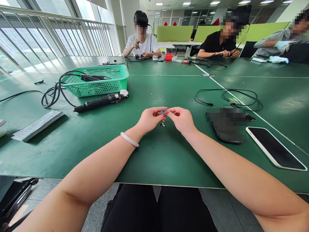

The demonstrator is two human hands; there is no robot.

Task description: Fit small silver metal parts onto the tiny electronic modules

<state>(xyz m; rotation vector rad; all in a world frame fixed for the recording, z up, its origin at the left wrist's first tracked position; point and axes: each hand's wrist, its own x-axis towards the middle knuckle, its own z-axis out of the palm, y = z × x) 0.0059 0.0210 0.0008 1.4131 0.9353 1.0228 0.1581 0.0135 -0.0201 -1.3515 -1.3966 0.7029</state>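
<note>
From where I stand, both bare hands work above a dark green, smooth-topped table (145, 167), between its midline and front edge. The left hand (148, 120) closes a narrow pinch of thumb and fingers on a small blue-grey patterned piece (163, 111). The right hand (182, 120) presents a similar narrow pinch at the piece's right side, apparently gripping it there.

Status: handling is in progress, judging by the two-handed hold. The piece is between the fingers; its finished state, and how much work remains, cannot be determined at this size.

Position relative to grip: the piece sits at the fingertips, between the two hands, partly covered by them. A tiny silvery metal part (163, 123) appears just below; whether it hangs or lies on the table cannot be confirmed.

Surroundings: a black cylindrical power tool (98, 102) lies left, before a mint-green perforated plastic basket (96, 88). A white-edged smartphone (275, 148) lies near the front edge, right.
</note>
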